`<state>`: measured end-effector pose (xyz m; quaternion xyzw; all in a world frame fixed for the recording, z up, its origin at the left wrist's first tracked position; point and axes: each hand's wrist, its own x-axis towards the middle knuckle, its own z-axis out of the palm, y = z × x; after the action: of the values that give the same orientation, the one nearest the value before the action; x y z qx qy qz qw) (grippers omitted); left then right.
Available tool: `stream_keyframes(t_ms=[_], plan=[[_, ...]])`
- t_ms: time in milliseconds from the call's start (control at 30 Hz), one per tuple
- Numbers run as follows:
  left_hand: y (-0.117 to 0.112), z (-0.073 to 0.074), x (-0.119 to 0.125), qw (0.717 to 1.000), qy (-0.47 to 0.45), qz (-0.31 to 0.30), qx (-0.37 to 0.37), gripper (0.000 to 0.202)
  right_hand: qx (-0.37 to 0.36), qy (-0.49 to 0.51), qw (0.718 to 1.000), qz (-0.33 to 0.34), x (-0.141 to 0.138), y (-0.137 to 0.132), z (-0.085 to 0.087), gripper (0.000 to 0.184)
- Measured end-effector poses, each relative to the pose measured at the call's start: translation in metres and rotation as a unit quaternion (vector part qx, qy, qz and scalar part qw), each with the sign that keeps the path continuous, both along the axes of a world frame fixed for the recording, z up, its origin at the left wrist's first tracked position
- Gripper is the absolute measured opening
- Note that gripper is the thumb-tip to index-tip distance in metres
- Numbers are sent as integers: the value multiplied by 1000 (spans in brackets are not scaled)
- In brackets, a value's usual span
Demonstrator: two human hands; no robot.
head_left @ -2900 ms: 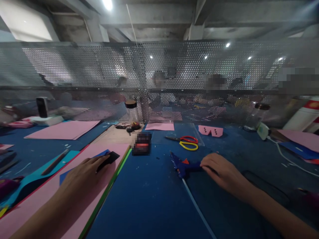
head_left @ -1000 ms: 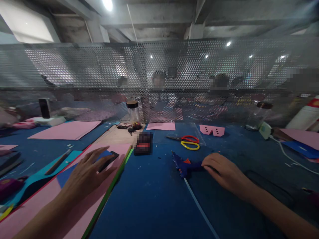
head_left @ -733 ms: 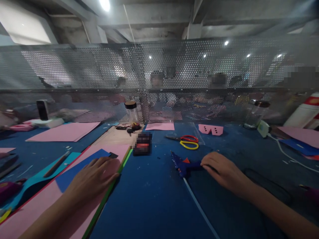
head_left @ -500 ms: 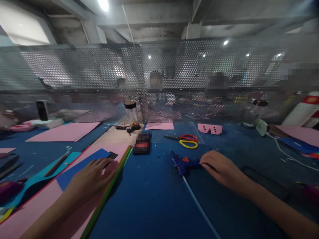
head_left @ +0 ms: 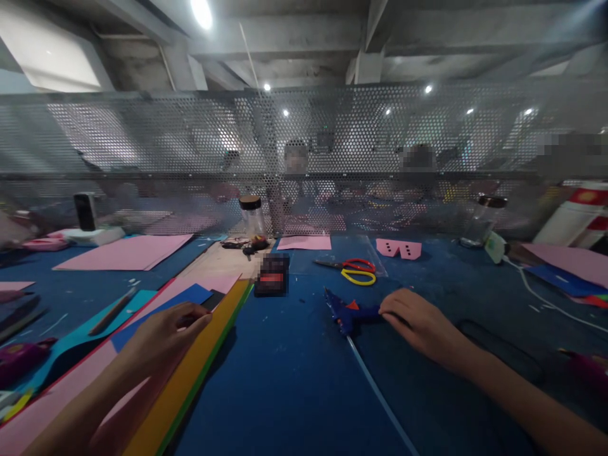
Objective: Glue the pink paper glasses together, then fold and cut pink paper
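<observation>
My left hand (head_left: 164, 335) is over a stack of coloured sheets at the left, its thumb and fingers closed on the edge of the top pink sheet (head_left: 124, 400). That sheet bends up under the hand, baring a strip of the orange-yellow sheet (head_left: 202, 358) below. A blue sheet (head_left: 192, 295) and a small black piece lie on the pink one. My right hand (head_left: 413, 323) has its fingers closed around the handle end of a dark blue glue gun (head_left: 342, 315), which lies on the table. A long pale stick (head_left: 375, 386) runs from the gun's back towards me.
Scissors (head_left: 358, 271) with red and yellow handles lie beyond the glue gun, near a pink cut-out (head_left: 399, 249). A dark box (head_left: 272, 275) sits mid-table. Glass jars (head_left: 254, 218) stand before a perforated metal screen (head_left: 313, 126). People sit behind it.
My left hand has closed and drawn the pink sheet's edge leftward, showing more of the orange-yellow sheet. My right hand and the glue gun stay in place.
</observation>
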<state>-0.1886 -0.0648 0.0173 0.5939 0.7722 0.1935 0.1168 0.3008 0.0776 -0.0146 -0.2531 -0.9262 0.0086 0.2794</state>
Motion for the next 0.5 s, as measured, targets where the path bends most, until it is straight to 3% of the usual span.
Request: stream_keyframes(t_ms=[500], plan=[[0, -5, -7, 998, -45, -41, 8, 44, 5, 3, 1000, 2, -1, 0, 0, 16]])
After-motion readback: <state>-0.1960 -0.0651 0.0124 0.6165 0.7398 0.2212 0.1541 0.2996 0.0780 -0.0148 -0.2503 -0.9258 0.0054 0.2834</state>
